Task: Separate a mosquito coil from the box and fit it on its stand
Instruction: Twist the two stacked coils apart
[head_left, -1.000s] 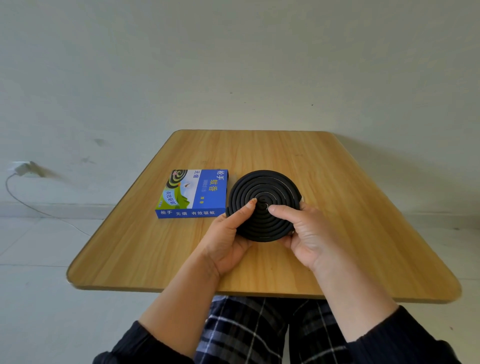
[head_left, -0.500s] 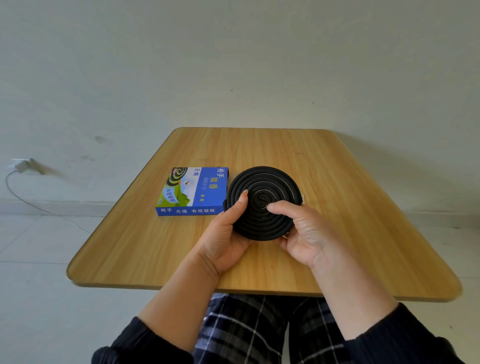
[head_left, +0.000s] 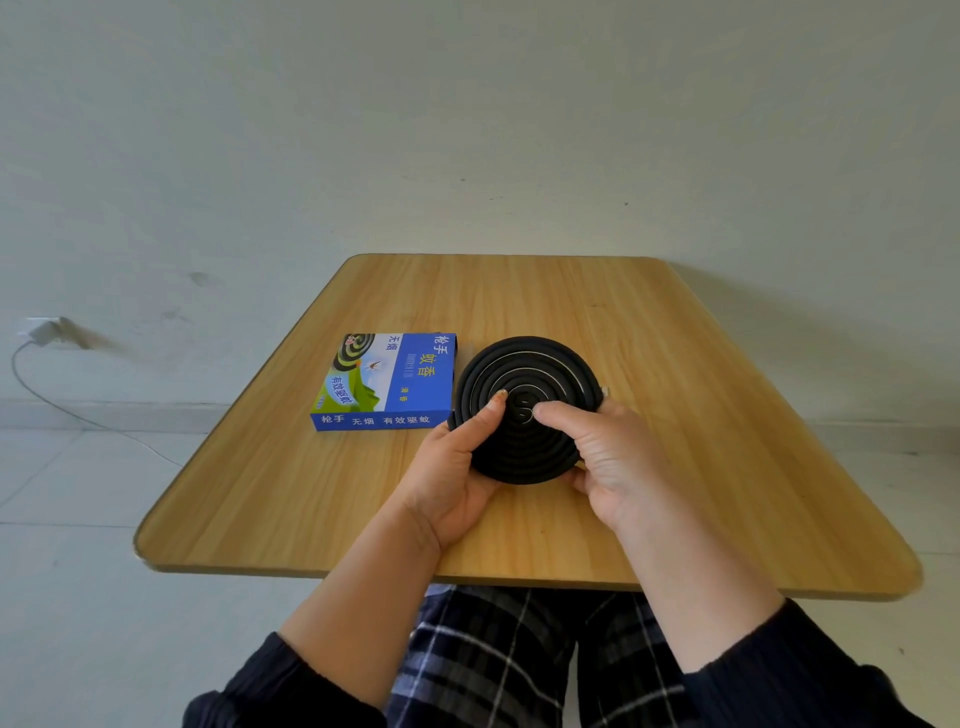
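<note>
box (head_left: 387, 382) on worktop (head_left: 675, 415), left of coil | coil (head_left: 524, 374) just beside box, between left hand (head_left: 452, 467) and right hand (head_left: 608, 457), near worktop middle

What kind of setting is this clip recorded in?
Probably a plain room at home: a small wooden table against a bare wall, a tiled floor, and a charger plugged into a low outlet.
</note>
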